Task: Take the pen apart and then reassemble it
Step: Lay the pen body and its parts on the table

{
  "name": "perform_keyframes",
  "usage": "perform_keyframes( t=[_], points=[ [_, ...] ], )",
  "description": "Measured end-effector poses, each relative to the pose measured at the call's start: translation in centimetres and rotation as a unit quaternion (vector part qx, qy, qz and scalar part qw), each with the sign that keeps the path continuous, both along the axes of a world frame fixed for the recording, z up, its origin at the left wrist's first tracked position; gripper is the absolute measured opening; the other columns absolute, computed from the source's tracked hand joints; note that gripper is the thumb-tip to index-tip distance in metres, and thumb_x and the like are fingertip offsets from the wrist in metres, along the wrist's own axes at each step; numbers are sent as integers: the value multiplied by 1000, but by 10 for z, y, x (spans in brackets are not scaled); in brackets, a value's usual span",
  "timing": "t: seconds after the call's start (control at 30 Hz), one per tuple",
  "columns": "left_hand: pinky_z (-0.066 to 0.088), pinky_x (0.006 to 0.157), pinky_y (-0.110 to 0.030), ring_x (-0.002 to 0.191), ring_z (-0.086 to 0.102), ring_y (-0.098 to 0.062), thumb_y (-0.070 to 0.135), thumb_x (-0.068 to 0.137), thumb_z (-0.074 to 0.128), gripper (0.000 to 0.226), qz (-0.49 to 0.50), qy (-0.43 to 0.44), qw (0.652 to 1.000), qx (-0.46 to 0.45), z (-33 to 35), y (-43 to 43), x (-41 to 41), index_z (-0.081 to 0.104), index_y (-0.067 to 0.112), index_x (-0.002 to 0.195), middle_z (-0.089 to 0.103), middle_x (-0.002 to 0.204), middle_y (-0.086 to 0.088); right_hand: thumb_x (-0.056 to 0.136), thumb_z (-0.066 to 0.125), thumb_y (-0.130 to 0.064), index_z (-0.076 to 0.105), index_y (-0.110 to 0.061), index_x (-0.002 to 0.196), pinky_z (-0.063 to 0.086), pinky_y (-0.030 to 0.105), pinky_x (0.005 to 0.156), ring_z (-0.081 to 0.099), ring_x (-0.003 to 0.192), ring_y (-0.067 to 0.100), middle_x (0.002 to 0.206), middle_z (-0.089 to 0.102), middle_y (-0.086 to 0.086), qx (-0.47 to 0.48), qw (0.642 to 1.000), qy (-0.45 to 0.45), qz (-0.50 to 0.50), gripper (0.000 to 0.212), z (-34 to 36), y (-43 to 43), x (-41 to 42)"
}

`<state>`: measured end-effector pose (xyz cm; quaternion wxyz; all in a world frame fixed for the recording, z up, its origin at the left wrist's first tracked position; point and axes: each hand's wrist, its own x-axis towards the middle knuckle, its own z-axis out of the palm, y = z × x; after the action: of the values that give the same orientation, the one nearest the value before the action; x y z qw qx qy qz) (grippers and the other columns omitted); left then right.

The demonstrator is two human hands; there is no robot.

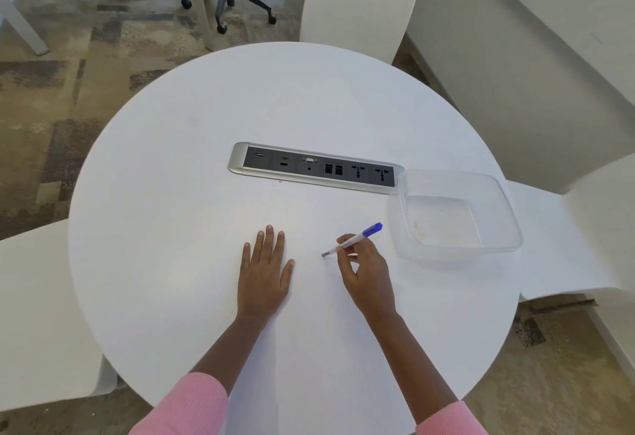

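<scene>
A slim white pen [357, 238] with a blue cap end and a grey tip is held in my right hand [366, 271] just above the round white table [171, 228]. The blue end points up and to the right, and the grey tip points down-left, close to the tabletop. My fingers pinch the barrel near its middle. My left hand [264, 271] lies flat on the table with its palm down and fingers spread, holding nothing, a short way left of the pen tip.
A clear plastic container [453, 213] stands to the right of the pen. A grey and black socket strip [314, 168] is set into the table's middle. White chairs stand at the far side, left and right.
</scene>
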<state>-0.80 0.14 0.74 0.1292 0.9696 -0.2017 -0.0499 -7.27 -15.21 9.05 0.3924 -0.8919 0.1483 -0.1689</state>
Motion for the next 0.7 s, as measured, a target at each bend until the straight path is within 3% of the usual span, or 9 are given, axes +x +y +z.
perform_keyframes(
  t=[0.07,0.23,0.47,0.53,0.63,0.7],
  points=[
    [17,108,-41,128,46,-32,42,97,7,64,0,0,1000,1,-1,0,0,45,6,135,45,142,-17,85,49,-14,58,-4,94,53,25,69,63,76,14,92,64,2,8,1000,2,-3,16,7,-1,2],
    [18,108,-41,128,46,-31,42,96,8,64,2,2,1000,1,-1,-1,0,46,7,135,45,142,-17,87,49,-16,58,-6,91,43,6,62,58,69,11,87,60,2,32,999,10,-8,14,24,-5,13],
    [19,108,-41,127,47,-31,41,97,8,64,4,2,1000,-6,0,0,-1,46,6,133,46,140,-17,90,49,-9,57,-1,88,43,3,58,55,68,-14,84,56,2,60,998,3,-15,11,46,-9,32],
    [19,108,-41,127,47,-31,41,97,8,64,5,2,1000,-6,0,0,-1,46,6,133,47,140,-17,89,49,-9,58,-1,89,45,8,58,57,67,-7,82,58,4,78,996,9,-31,12,48,-9,34],
    [14,110,-39,128,47,-31,41,97,9,62,3,2,1000,-5,0,0,-1,45,7,134,46,141,-16,88,50,-11,57,-6,98,45,29,65,55,66,15,71,57,3,67,993,86,-44,13,40,-11,34],
    [6,112,-35,129,46,-30,40,97,12,60,4,2,1000,-6,0,0,-1,44,7,135,45,141,-16,87,50,-11,53,-6,106,39,29,65,51,63,18,64,51,-3,44,986,157,-38,19,27,-12,32]
  ],
)
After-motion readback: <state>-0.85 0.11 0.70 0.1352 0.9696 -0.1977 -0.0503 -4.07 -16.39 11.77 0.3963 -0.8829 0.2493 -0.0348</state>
